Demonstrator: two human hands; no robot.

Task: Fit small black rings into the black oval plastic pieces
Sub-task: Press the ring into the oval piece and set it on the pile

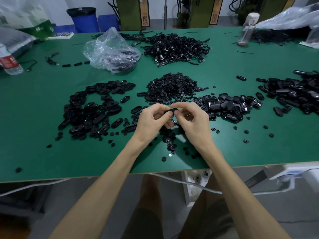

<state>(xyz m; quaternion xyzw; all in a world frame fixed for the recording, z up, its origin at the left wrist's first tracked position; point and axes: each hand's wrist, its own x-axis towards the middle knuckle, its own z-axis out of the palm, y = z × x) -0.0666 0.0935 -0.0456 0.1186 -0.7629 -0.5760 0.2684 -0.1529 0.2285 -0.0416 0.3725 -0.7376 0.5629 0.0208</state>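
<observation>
Oval piece [171, 110] is held above the desk [51, 135], just in front of the ring pile [172, 87]. Left hand [153, 121] grips one end, right hand [191, 119] pinches the other; a ring looks to be going in, though I can't see it. Next: press it home squarely.

**Around the green table**

A crumpled clear plastic bag [110, 49] with dark contents sits left of centre on the green table [51, 152]. Just beside it, towards the far edge, lies a heap of black cables [176, 49] with metal plugs. A water bottle [9, 62] with a red label lies on its side at the left edge. A clear drinking bottle [247, 30] stands upright near the far right corner. A silver screw head [170, 155] shows near the front edge, and a white cable [189, 183] hangs below it. Behind the far edge stand a blue bin [84, 18] and olive-green machines [131, 12].
</observation>
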